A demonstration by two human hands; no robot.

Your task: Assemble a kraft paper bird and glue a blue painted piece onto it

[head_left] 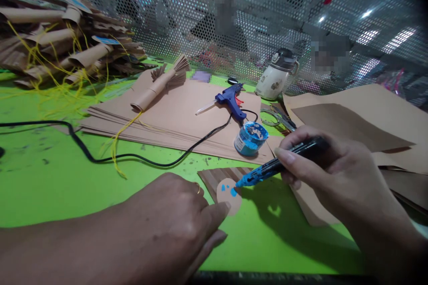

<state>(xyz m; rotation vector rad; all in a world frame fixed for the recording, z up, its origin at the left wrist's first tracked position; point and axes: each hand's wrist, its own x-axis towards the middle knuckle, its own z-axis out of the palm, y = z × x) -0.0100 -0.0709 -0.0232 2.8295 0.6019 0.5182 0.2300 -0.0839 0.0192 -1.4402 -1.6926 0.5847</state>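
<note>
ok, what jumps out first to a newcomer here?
The right hand, low right, holds a blue-tipped pen to a round paper piece that the left hand pins at bottom centre on the bright green table. Just behind sit a blue paint pot and a blue glue gun on brown sheets.

The worktop (50,178) is glowing bright green across the lower frame. At centre, a tan paper disc (229,200) is carrying blue dabs, and the black brush (277,165) is showing a blue-smeared tip. The paint pot (250,139) and glue gun (230,100) are showing blue. The cable (133,156) is running black and the string (120,142) yellow over brown kraft sheets (174,116).
</note>
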